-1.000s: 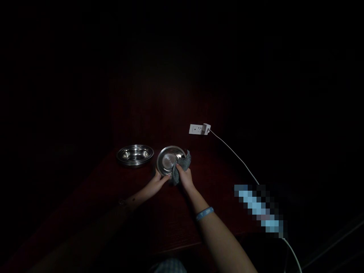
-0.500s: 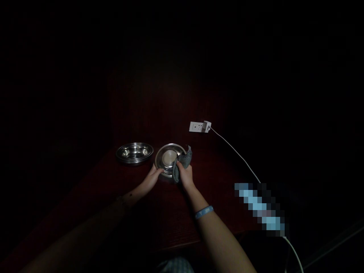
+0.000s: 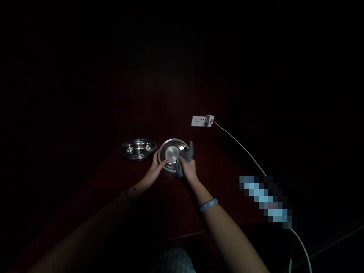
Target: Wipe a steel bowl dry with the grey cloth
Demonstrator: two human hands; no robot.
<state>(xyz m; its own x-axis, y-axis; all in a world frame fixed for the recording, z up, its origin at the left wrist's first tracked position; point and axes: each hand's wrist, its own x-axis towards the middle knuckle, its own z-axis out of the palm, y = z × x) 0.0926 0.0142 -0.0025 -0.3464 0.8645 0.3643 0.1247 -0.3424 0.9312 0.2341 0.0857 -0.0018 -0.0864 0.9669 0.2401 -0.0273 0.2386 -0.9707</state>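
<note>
Holds bowl (image 3: 171, 151) on table (image 3: 170, 212), in front of strip (image 3: 201, 121) and a little to its left, near it but well short of touching. Clamps left hand (image 3: 156, 168) on the rim side farthest from strip, with thumb laid over the rim edge and fingers pressed together around the outside wall. Closes right hand (image 3: 189, 171) on cloth (image 3: 187, 153), fingers bunched and pinching the wadded fabric against the rim side nearest strip, with one loose corner standing up toward strip. Treat bowl as thin polished steel: probably light, stiff, not fragile, smooth and likely slippery, apt to spin or skate on table under sideways pressure. Take hold at the rolled rim, thumb inside and fingers outside; avoid the glossy inner floor, which offers no purchase. Treat cloth as soft, limp and compressible; grip as a wad rather than by an edge. Shows second bowl (image 3: 138, 149) farther left of strip, just beside bowl; contact cannot be told in the dim light. Shows cable (image 3: 241, 147) leaving the right end of strip toward the near right.
</note>
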